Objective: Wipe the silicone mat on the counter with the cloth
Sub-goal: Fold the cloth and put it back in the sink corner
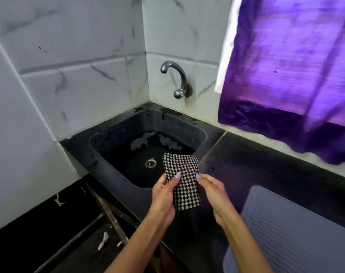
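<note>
1. While it is held over the near rim of the black stone sink (83, 152), the folded black-and-white houndstooth cloth (182, 179) is pinched at its left edge by the left hand (163, 196), thumb curled onto the front, and at its right edge by the fingertips of the right hand (213, 191).
2. Both hands are closed on the cloth alone; nothing else is held in them.
3. The grey ribbed silicone mat (297, 233) is seen lying flat on the dark worktop (256, 164), to the right of the hands and apart from them; it is not yet touched by the cloth.
4. The cloth is judged light and limp, so it can be bunched or folded into a pad and taken flat under one palm.
5. Whether the cloth is wet cannot be told, though foam is seen in the sink under the curved chrome tap (176, 79).
6. The mat is judged soft and grippy but liable to shift or ruck; its near edge may need to be pressed down by the free hand.
7. A purple curtain (286, 66) is hung behind the worktop.
</note>
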Motion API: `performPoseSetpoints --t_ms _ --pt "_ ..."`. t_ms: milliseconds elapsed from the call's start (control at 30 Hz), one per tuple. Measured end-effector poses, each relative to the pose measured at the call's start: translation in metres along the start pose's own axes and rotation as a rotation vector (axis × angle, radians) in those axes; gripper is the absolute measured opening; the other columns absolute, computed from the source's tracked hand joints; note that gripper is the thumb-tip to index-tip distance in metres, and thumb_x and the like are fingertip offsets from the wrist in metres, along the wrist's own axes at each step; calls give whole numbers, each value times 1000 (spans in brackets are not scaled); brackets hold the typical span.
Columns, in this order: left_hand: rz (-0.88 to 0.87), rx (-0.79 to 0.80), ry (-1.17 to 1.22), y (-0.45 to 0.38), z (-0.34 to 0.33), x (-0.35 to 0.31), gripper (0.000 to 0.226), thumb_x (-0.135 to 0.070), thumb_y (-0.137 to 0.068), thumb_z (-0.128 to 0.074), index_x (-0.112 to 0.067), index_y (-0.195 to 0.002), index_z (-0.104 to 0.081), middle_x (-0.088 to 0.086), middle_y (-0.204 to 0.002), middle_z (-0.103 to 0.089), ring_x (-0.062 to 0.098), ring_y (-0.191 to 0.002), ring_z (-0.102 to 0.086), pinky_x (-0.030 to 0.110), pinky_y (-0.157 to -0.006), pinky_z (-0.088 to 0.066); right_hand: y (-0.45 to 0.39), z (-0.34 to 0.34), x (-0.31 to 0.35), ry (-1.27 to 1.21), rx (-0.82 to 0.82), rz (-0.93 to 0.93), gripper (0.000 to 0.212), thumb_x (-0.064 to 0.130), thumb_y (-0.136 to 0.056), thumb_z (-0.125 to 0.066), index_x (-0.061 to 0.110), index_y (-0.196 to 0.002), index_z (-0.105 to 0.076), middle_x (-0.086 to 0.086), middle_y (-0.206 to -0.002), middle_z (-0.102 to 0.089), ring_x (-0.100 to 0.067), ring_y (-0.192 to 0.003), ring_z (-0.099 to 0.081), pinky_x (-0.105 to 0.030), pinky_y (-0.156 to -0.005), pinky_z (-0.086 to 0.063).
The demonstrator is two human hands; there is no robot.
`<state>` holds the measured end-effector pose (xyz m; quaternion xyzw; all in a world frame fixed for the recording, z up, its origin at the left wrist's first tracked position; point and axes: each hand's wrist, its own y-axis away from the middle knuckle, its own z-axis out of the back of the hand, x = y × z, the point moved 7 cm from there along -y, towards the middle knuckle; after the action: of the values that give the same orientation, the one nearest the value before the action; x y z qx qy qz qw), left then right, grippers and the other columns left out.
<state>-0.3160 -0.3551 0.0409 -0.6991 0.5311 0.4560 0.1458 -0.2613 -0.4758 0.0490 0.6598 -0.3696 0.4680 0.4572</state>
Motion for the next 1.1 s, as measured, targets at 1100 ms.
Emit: performPoseSetpoints --t_ms 1100 --pt "-211 -81 -536 -608 79 -208 57 12 -82 -47 -11 -134 -44 10 -125 -58 15 -99 -57 14 -77 -49 -601 -246 65 448 -240 74 16 10 -88 -58 9 -99 -69 -8 -100 -71 -25 -92 -65 -40 -88 -53"
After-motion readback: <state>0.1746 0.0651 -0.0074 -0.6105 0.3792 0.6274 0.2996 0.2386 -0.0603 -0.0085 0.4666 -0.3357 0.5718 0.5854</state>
